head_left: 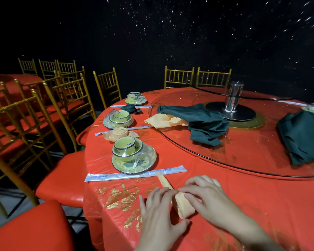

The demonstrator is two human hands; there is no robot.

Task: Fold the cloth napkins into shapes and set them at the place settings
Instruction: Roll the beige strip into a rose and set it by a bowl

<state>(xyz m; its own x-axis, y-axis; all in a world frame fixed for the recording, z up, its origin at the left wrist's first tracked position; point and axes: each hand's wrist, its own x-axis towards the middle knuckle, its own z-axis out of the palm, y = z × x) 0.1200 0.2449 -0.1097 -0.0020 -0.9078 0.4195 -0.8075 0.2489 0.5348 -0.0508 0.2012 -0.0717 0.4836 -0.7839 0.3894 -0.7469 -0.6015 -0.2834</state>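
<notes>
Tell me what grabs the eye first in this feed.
The left hand and right hand hold a half-rolled orange napkin on the red tablecloth at the near edge. Behind, dark green napkins lie heaped on the glass turntable. At the left edge, a finished orange roll sits between wrapped dish settings.

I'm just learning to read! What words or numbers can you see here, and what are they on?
Nothing here can be read for sure.
Chopstick wrapper: blue print along it, too blurred to read.
Nearest bowl: dark marks on the rim, too small to read.
Tablecloth: gold shapes, maybe a character, too creased to tell.
Peach napkin: no writing.
</notes>
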